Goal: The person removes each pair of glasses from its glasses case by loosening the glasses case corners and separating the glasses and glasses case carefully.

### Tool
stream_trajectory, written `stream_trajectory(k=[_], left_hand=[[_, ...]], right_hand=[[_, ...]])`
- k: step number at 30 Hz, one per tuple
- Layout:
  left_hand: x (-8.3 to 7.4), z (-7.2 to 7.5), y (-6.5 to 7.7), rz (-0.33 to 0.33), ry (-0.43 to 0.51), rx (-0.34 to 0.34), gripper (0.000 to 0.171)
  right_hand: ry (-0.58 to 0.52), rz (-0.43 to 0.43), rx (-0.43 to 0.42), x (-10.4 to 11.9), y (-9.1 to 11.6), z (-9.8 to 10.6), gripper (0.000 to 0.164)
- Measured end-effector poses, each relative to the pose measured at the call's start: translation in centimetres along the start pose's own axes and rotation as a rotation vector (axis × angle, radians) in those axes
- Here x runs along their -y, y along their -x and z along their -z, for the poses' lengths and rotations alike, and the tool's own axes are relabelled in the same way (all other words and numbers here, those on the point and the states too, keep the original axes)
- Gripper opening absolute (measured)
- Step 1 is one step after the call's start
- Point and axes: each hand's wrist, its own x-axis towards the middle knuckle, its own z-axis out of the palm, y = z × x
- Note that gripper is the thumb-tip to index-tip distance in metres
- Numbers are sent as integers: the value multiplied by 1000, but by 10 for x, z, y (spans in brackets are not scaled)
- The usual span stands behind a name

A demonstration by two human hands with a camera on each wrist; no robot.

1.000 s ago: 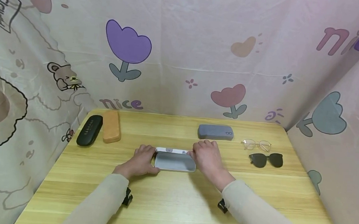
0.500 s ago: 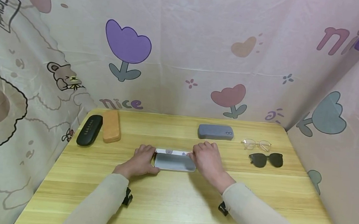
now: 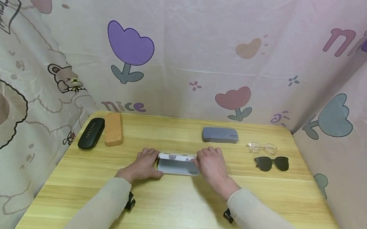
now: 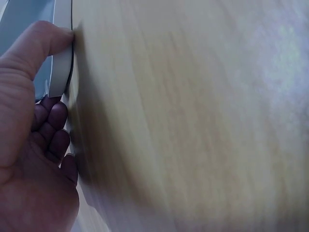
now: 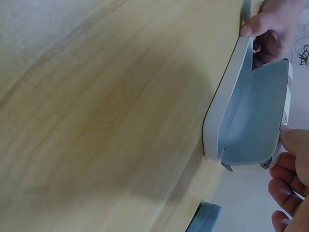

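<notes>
A white-rimmed glasses case (image 3: 179,167) with a grey-blue lining sits on the wooden table, its front side towards me. Its white lid (image 3: 179,158), printed with small grey figures, is partly raised. My left hand (image 3: 143,164) grips the case's left end; in the left wrist view the thumb (image 4: 48,38) presses on the front wall and the other fingers curl at the end. My right hand (image 3: 212,165) pinches the lid near its right end, the thumb (image 5: 292,140) at the lid's edge in the right wrist view. The lining shows nothing lying in it.
Behind on the left lie a black glasses case (image 3: 91,133) and an orange case (image 3: 114,129). A blue-grey case (image 3: 220,135) stands at the back right. Right of it are thin-framed eyeglasses (image 3: 262,148) and dark sunglasses (image 3: 272,163). A printed curtain (image 3: 182,49) surrounds the table.
The lid has tipped forward and down a little, so more of its printed outside shows. My right hand has moved slightly down with it. The left hand stays put.
</notes>
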Motion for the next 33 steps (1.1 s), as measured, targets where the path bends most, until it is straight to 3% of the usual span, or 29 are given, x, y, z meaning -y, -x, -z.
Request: stream_trajectory(k=[33], left_hand=[[0, 0, 2, -2, -1, -5, 79]], right_hand=[[27, 24, 57, 7, 10, 1, 24]])
